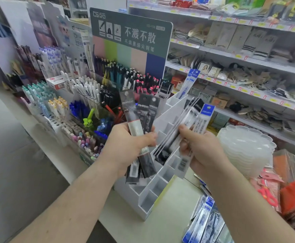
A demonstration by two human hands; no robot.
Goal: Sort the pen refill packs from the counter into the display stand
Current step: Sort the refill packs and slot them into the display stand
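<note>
Left hand (125, 148) grips a fan of black-headed refill packs (144, 118). Right hand (201, 151) grips a second bunch (192, 123), one blue-headed. Both held above white display stand (162, 188); near compartments look bare, far top compartment holds blue packs (189, 81). More blue packs (204, 220) lie on counter (169, 213).

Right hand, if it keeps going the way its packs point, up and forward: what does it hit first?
Probably the white stepped display stand: the right hand holds its fanned black-and-blue-topped refill packs just over the empty upper slots. Depth is unclear.
</note>
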